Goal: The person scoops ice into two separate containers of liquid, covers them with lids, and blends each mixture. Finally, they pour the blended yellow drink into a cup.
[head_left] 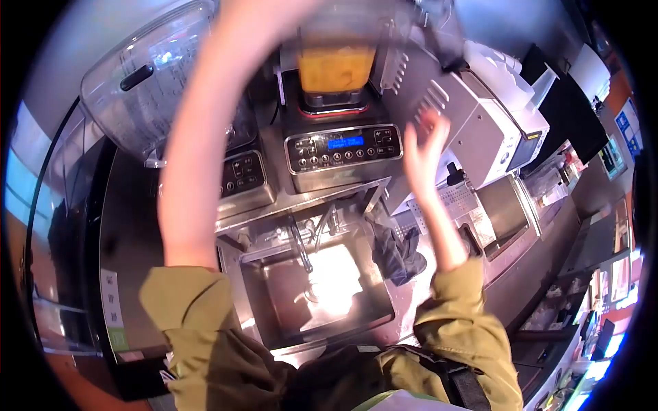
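Observation:
A blender jug [336, 65] with an orange-yellow mixture in its lower part stands on a blender base [343, 151] with a lit blue display. My left hand [277, 10] reaches to the top edge of the view, by the upper part of the jug. Its fingers are cut off and blurred, so what it touches is hidden. To the right of the base, my right hand [426, 147] is raised with thumb and fingers apart. Nothing shows in it, and it is apart from the jug.
A second blender under a clear cover [157, 82] stands on the left, partly behind my left arm. Below the bases lies a steel sink [274, 301] with a faucet [299, 243]. A dark cloth [397, 253] hangs beside it. A white machine [504, 133] stands on the right.

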`<action>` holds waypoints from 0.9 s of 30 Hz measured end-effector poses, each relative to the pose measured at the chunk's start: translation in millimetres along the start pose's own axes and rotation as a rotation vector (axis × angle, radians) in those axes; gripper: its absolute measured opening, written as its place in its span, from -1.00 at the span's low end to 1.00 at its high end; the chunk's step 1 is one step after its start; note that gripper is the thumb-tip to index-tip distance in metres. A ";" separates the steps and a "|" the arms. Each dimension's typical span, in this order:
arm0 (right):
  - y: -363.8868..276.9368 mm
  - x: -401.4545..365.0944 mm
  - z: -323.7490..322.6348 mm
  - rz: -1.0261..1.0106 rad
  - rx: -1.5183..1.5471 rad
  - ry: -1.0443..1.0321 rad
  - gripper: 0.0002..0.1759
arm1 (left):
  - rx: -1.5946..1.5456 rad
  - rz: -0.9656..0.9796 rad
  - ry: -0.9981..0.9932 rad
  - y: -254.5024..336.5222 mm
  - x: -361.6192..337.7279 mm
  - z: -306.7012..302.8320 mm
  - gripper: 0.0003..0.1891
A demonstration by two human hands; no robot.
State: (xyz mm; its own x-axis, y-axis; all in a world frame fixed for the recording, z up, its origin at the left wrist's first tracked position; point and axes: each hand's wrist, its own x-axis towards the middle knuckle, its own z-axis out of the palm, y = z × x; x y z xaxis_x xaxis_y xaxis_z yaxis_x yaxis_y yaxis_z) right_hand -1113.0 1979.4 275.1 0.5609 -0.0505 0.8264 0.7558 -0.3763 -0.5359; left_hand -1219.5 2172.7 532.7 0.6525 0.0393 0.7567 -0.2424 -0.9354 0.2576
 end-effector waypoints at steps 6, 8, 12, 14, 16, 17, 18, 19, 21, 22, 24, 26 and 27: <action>-15.1 -148.8 -109.0 0.340 0.131 -0.383 -0.71 | 0.093 -0.021 0.350 -63.3 -157.9 160.9 -0.53; -4.3 -173.0 -149.0 0.387 0.111 -0.425 -0.73 | -0.208 -0.300 0.417 -64.3 -207.0 193.6 -0.37; 25.8 -207.5 -229.5 0.588 0.228 -0.397 -0.77 | -0.560 -0.627 0.394 -74.4 -244.3 225.0 -0.50; 54.0 -224.0 -271.4 0.692 0.224 -0.363 -0.77 | -0.615 -0.646 0.460 -60.3 -236.8 225.1 -0.53; 78.5 -229.3 -312.3 0.817 0.274 -0.291 -0.76 | -0.664 -0.682 0.525 -68.8 -235.9 231.9 -0.56; 94.3 -230.2 -335.0 0.850 0.248 -0.274 -0.76 | -0.641 -0.690 0.544 -67.0 -234.3 231.8 -0.57; 102.2 -223.9 -357.3 0.870 0.269 -0.238 -0.75 | -0.644 -0.714 0.551 -66.8 -233.1 231.4 -0.58; 111.9 -218.4 -381.1 0.888 0.292 -0.204 -0.74 | -0.647 -0.738 0.563 -69.3 -235.1 230.9 -0.58; 144.4 -219.0 -436.5 0.841 0.295 -0.194 -0.80 | -0.518 -0.932 0.492 -92.4 -251.0 232.2 -0.57; 156.8 -216.2 -468.6 0.870 0.319 -0.192 -0.80 | -0.477 -0.917 0.609 -81.0 -264.4 234.7 -0.58; 183.1 -215.1 -538.3 0.999 0.350 -0.157 -0.82 | -0.510 -0.864 0.845 -35.1 -289.4 260.5 -0.62; 221.0 -219.5 -618.4 0.992 0.313 -0.132 -0.84 | -0.491 -0.931 0.728 24.4 -333.1 308.1 -0.71; 239.0 -221.5 -657.4 0.994 0.295 -0.081 -0.84 | -0.477 -0.955 0.382 99.4 -347.3 328.4 -0.76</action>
State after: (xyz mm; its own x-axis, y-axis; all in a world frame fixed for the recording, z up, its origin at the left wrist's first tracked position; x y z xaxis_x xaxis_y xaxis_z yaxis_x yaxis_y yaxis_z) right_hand -1278.8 1292.4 77.7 0.9889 -0.1474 -0.0200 -0.0138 0.0431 -0.9990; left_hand -1234.5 1950.6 98.2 0.4757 0.8461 0.2404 -0.0651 -0.2387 0.9689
